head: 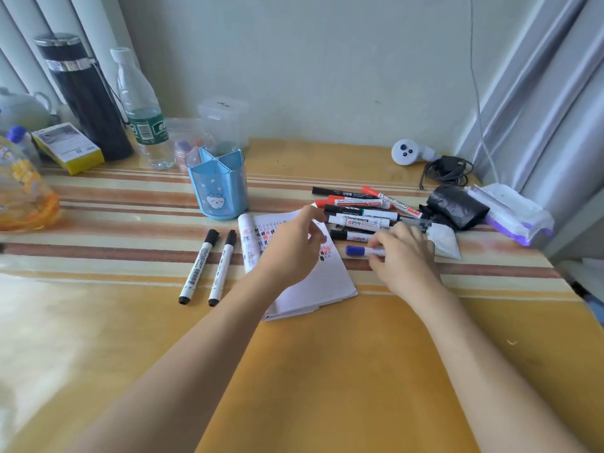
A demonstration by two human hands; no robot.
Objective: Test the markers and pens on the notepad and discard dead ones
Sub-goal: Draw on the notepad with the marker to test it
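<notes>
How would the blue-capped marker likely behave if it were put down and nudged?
The marker has a round barrel, so it would probably roll on the glossy table. It looks stiff and light: the right hand holds it with just the fingers. Its smooth plastic may be slightly slippery.

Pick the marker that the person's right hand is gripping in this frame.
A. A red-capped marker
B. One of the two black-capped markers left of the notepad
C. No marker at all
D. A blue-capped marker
D: the right hand pinches the blue-capped marker just right of the notepad, while the red-capped ones lie untouched in the marker pile behind it.
</notes>
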